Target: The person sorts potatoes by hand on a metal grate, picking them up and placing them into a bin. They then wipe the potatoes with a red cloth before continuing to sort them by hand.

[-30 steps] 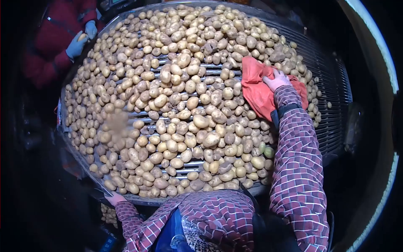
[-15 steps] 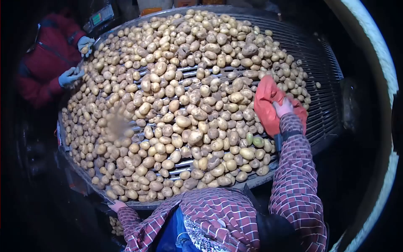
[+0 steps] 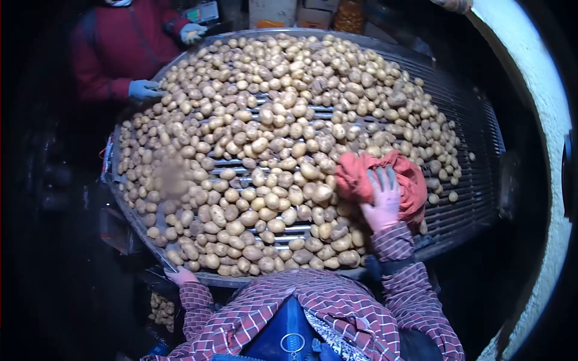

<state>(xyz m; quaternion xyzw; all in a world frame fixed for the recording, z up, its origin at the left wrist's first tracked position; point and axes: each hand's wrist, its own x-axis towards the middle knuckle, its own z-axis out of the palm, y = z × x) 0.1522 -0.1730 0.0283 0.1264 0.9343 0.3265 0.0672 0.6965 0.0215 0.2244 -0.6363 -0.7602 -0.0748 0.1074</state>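
Observation:
My right hand (image 3: 383,198), in a pink glove with grey fingertips, lies on a bunched red cloth (image 3: 410,183) with its fingers stretched out and slightly spread. The cloth rests on the right part of a heap of potatoes (image 3: 265,204), hiding some of them. At the near left, my left hand (image 3: 180,276), also in a pink glove, closes over the metal rim (image 3: 141,231) of the sorting table; its fingertips are partly hidden. The potatoes vary in size, and several have dirt on them.
Slatted bars (image 3: 475,144) show at the table's right end. Across the far left stands a co-worker in a dark red jacket (image 3: 123,48), gloved hands at the rim. Boxes (image 3: 313,15) and a lit scale (image 3: 201,12) stand behind. More potatoes (image 3: 161,311) lie below, near left.
My right hand and the cloth have moved nearer and left, and its fingers now lie stretched out on top. My left hand stays at the rim. The view has shifted; the co-worker stands more upright.

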